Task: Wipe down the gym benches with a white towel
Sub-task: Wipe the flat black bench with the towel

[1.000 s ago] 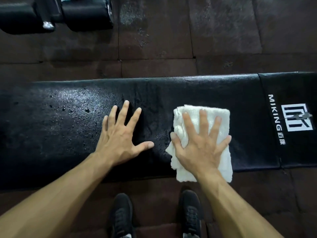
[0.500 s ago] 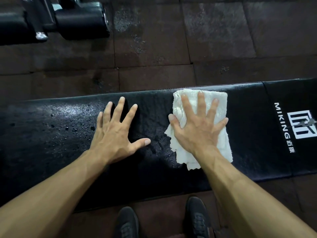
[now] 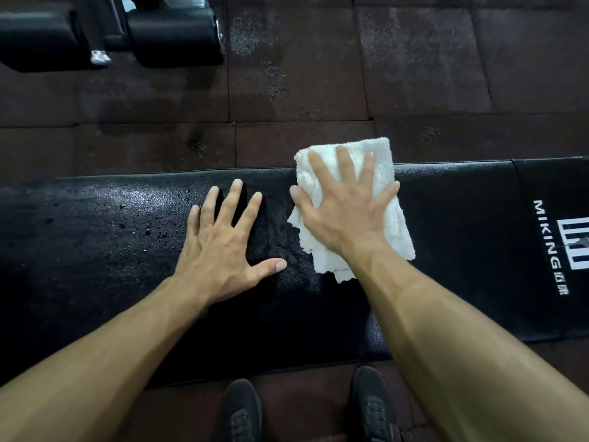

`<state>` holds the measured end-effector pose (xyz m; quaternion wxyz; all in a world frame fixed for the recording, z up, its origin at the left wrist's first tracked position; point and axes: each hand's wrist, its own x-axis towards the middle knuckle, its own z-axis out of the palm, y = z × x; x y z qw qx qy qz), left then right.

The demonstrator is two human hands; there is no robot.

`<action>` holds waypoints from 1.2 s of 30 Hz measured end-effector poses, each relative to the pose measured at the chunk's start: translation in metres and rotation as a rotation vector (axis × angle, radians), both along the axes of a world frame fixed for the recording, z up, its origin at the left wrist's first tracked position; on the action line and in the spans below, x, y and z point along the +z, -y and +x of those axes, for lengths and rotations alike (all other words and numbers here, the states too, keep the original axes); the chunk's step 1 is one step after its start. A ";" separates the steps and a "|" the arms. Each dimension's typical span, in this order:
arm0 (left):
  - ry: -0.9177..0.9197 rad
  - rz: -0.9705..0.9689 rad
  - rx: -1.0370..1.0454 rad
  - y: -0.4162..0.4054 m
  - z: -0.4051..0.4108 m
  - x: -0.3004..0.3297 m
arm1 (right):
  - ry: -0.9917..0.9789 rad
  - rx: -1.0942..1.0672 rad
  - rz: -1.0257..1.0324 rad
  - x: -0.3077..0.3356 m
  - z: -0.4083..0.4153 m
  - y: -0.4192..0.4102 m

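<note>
I look down on a long black padded desk (image 3: 446, 250) that runs from 9 o'clock to 3 o'clock across my view. My right grip (image 3: 347, 215) lies flat on the towel (image 3: 395, 224), fingers straight and spread wide, pressing it onto the pad; nothing is curled round the cloth. The towel is white, folded and rumpled, and sits just past centre toward 1 o'clock, with its far edge hanging over the desk's far rim above the floor (image 3: 414, 74). My left grip (image 3: 220, 247) rests just beside it at 9 o'clock of the towel, palm down on the bare pad, fingers splayed wide and thumb pointing toward the towel without touching it. It holds nothing. The pad to the left of this grip, out toward 9 o'clock, shines and carries scattered drops (image 3: 140, 228); the part under and between my hands looks duller. At 3 o'clock a separate end panel bears a white logo (image 3: 561, 247) reading MIKING. Both forearms come in from 6 o'clock, and two dark shoes (image 3: 242, 409) stand on the floor at 6 o'clock, just this side of the desk. The floor is dark brown rubber tile with pale wet-looking patches near 12 o'clock. At 11 o'clock stands black padded equipment (image 3: 172, 33) with a metal fitting.
</note>
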<state>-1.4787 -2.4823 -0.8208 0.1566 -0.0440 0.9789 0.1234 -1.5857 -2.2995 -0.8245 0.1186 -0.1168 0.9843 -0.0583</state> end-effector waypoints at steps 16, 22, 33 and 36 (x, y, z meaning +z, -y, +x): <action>0.046 0.002 0.012 -0.017 0.030 0.003 | -0.121 0.174 0.007 -0.008 0.071 -0.016; 0.081 0.005 0.011 -0.021 0.056 0.009 | -0.077 0.146 -0.012 -0.005 0.112 -0.033; 0.022 0.000 -0.019 -0.012 0.100 0.002 | -0.111 -0.030 0.008 -0.008 0.215 -0.035; 0.011 -0.008 -0.030 -0.008 0.107 -0.001 | -0.121 -0.057 -0.005 -0.012 0.237 -0.027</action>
